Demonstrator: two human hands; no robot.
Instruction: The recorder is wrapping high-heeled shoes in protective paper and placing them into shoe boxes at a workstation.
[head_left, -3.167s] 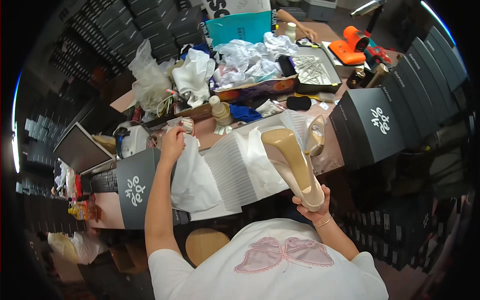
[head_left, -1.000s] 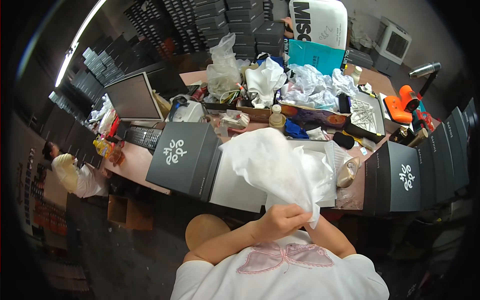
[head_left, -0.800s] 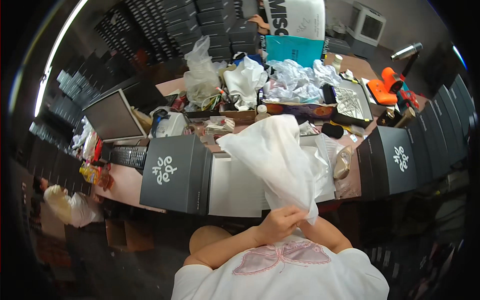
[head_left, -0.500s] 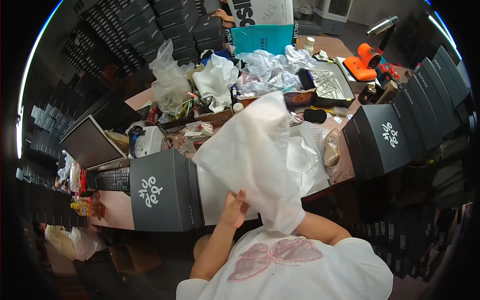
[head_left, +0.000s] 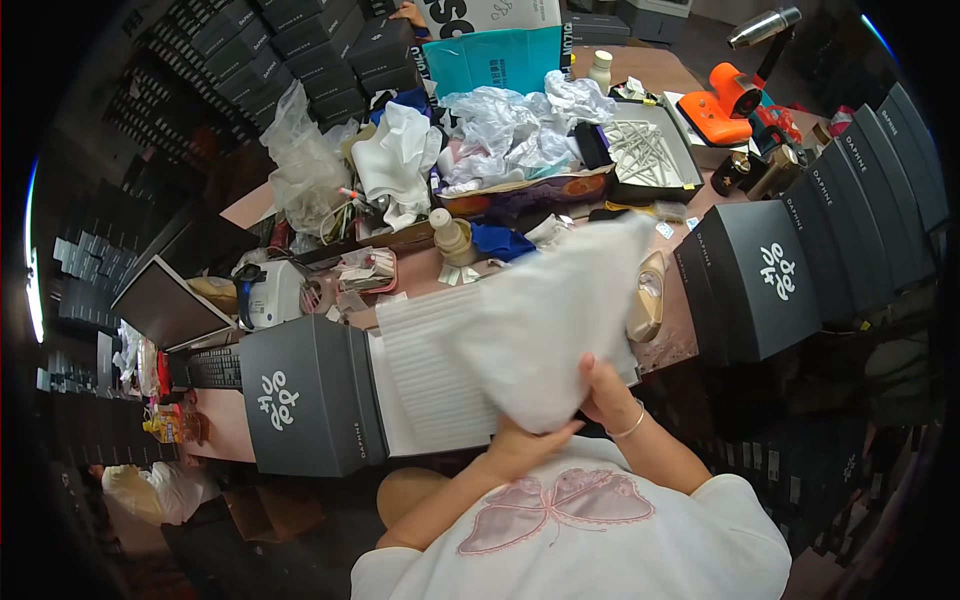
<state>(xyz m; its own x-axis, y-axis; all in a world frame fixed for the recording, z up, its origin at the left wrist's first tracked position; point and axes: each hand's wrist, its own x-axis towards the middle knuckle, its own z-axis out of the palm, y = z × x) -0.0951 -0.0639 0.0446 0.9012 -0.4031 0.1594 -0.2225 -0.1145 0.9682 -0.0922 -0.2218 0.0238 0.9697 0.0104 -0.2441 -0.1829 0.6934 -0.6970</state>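
a cluttered brown worktable point(head_left: 690, 345) sits ringed by stacked dark boxes point(head_left: 300, 50). a laptop point(head_left: 165, 305) lies at its left end. a bright strip light point(head_left: 36, 300) glows far left.

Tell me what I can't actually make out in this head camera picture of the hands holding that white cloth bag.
- Inside of the white fabric dust bag: head view; opaque cloth hides any contents.
- Left hand fingertips: head view; tucked under the bag.
- Right hand palm: head view; covered by the bag's lower corner.
- Beige high-heeled shoe: head view; partly hidden behind the bag.
- Open shoebox lined with white ribbed paper: head view; right part covered by the bag.
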